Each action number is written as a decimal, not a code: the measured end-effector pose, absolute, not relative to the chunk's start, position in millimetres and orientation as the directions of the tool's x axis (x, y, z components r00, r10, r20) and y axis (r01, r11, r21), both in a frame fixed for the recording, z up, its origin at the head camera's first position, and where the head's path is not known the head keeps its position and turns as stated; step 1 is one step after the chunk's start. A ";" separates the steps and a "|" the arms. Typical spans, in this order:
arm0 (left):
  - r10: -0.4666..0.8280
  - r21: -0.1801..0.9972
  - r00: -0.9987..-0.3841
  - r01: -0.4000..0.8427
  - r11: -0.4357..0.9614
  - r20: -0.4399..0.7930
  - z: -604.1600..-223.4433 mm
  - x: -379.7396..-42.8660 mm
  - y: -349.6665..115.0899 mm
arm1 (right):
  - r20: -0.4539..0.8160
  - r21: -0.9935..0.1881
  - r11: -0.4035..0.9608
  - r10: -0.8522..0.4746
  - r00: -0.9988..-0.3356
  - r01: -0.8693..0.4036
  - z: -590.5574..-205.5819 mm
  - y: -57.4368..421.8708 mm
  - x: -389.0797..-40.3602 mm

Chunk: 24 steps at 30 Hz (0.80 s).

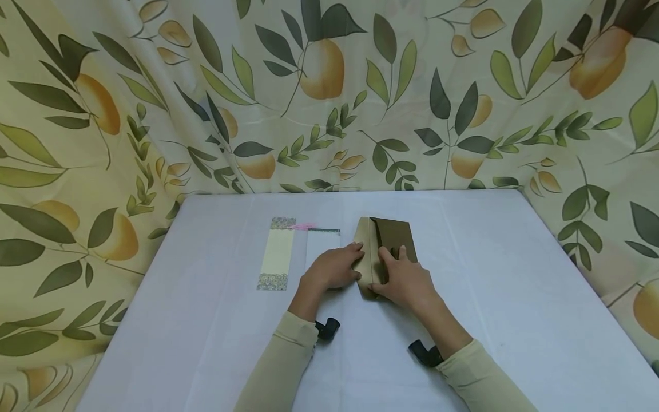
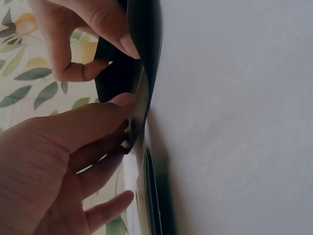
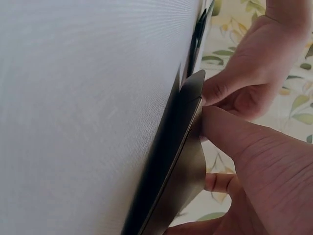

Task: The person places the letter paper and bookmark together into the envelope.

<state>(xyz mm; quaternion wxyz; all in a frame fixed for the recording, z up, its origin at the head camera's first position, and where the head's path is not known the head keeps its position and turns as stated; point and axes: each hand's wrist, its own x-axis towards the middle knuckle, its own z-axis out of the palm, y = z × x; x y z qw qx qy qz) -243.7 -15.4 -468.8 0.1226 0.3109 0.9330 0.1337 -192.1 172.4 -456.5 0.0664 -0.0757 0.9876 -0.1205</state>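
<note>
A brown paper envelope (image 1: 399,234) lies on the white tablecloth with its paler flap (image 1: 366,257) opened out to the left. Along the flap's outer edge my left hand (image 1: 336,268) holds the paper between thumb and fingers. My right hand (image 1: 409,280) grips the envelope near the fold, its thumb toward the near end and its other fingers bent over the brown part. The left wrist view has the envelope's dark paper (image 2: 146,44) bowed up off the cloth. In the right wrist view, my right thumb presses the envelope (image 3: 183,171) from above.
Left of the hands lies a cream strip (image 1: 277,252) with lace-patterned ends. A pale flat piece with a dark green top edge (image 1: 324,230) sits beside it, partly behind my left hand, with something pink (image 1: 305,226) between them. A fruit-and-leaf patterned curtain (image 1: 329,114) hangs behind.
</note>
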 end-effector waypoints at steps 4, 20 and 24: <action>0.612 0.324 -0.783 0.554 0.767 -0.109 -467.1 -245.3 -17.7 | -0.116 -0.249 0.959 -0.171 -0.978 -0.138 -455.2 172.0 -191.7; 0.568 0.450 -0.821 0.488 0.748 -0.053 -462.0 -249.9 -38.3 | -0.117 -0.233 0.964 -0.162 -0.980 -0.132 -455.1 172.7 -192.1; 0.559 0.482 -0.827 0.468 0.741 -0.055 -463.4 -253.6 -48.4 | -0.115 -0.235 0.963 -0.165 -0.980 -0.134 -455.8 172.8 -192.4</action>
